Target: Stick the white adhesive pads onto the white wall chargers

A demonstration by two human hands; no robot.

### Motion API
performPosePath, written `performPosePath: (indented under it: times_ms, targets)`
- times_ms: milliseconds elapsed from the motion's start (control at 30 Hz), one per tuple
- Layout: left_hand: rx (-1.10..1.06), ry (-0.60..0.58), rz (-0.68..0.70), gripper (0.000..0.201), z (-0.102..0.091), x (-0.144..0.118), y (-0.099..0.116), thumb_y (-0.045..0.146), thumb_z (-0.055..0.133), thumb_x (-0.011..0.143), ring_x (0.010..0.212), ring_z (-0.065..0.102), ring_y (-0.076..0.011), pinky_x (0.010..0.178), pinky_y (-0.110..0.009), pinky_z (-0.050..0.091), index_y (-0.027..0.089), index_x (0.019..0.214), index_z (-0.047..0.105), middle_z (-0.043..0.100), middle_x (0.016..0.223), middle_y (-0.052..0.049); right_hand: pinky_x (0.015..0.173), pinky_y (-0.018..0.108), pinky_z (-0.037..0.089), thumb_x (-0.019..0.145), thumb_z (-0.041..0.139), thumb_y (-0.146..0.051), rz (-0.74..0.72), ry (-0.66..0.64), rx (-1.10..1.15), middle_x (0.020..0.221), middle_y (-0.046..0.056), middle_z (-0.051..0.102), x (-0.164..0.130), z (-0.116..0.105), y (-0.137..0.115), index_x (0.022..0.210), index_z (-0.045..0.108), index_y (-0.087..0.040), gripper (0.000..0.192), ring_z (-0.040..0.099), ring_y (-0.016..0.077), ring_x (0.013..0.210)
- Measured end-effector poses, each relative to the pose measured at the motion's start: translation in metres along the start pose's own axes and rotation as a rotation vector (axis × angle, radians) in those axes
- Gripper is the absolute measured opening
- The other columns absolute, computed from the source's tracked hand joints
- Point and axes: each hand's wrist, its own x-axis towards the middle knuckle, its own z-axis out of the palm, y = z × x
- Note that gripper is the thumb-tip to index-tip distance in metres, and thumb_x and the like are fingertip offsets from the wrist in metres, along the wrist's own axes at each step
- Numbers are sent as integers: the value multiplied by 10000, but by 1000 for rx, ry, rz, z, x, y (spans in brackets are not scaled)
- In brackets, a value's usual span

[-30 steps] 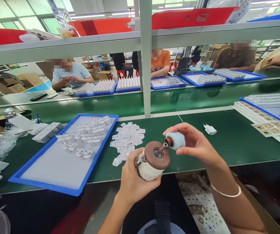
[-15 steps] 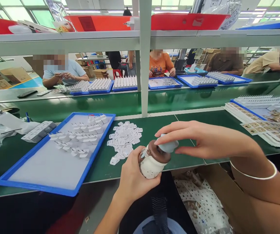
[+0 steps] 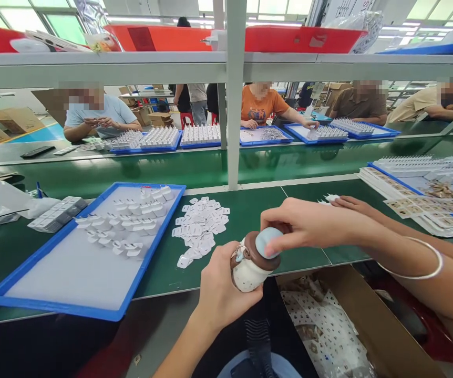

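So the left hand point(image 3: 220, 294) is wrapped around a small cream bottle point(image 3: 246, 273), holding it just off the near edge of the green table point(image 3: 250, 210). Its long axis tilts, brown top pointing up and to the right. The right hand point(image 3: 309, 226) pinches the pale blue cap point(image 3: 269, 242) sitting on that brown top. There's open table right behind it; a blue tray point(image 3: 72, 310) sits left, a pile of white tags point(image 3: 201, 226) just beyond. A cardboard box point(image 3: 368, 325) is below right.
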Motion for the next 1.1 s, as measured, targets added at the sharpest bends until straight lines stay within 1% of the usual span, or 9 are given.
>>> performPosePath:
  times_ms: [133,200,333,400,533,633,733,967,1100]
  targets:
    - [19,52,-6,727,10,-1,-5,262,792,620,823,714,-233,643,-328,559,272,1250,429,698,1026,-27,531,261,260,981,468,-577,160,169,-119,637,-18,594,0,20,-6,858,573,-201,409,502,144,565]
    - [6,39,-49,717,10,1,-6,288,794,625,826,713,-236,660,-340,562,267,1246,436,691,1037,-36,539,268,238,1006,435,-551,179,185,-197,650,-13,590,-1,23,-9,876,534,-210,377,509,159,578]
    - [-204,-172,-195,757,-1,9,0,282,822,598,918,704,-236,773,-368,584,265,1240,422,676,1097,-37,549,273,224,1018,415,-540,109,99,-256,667,-2,578,1,16,-7,801,489,-212,400,484,156,576]
    - [-344,-288,-238,736,-8,14,4,262,827,594,956,688,-232,801,-363,584,268,1207,420,667,1104,-27,571,271,239,1015,405,-544,43,118,-257,714,19,593,7,12,-3,752,474,-205,435,489,155,617]
    - [-519,-373,-259,694,-14,19,9,266,834,594,971,670,-233,786,-349,579,256,1155,426,653,1095,-33,579,268,227,1000,397,-434,-70,170,-247,703,16,560,21,14,1,800,497,-201,322,431,147,619]
    - [-440,-311,-290,716,-10,21,12,267,827,595,935,672,-234,766,-356,572,252,1169,400,650,1093,-40,557,283,170,944,397,-343,-23,246,-280,594,-15,438,30,22,1,769,502,-206,246,282,138,547]
    - [-347,-237,-315,687,0,20,13,280,813,603,925,675,-235,757,-361,565,254,1153,402,653,1083,-35,559,290,152,892,387,-298,21,344,-290,560,-24,383,36,32,2,739,531,-205,230,206,133,529]
    - [-118,-76,-335,693,27,15,5,328,795,621,954,703,-293,727,-394,557,240,1194,416,676,1051,-58,559,299,131,876,392,-288,191,517,-317,520,-18,398,47,54,3,720,609,-203,280,181,133,512]
    - [-33,27,-290,649,31,21,2,332,787,638,958,708,-313,718,-402,557,222,1174,439,672,1043,-77,553,302,136,898,422,-311,242,585,-250,523,-18,400,46,48,-4,700,587,-199,281,199,129,509]
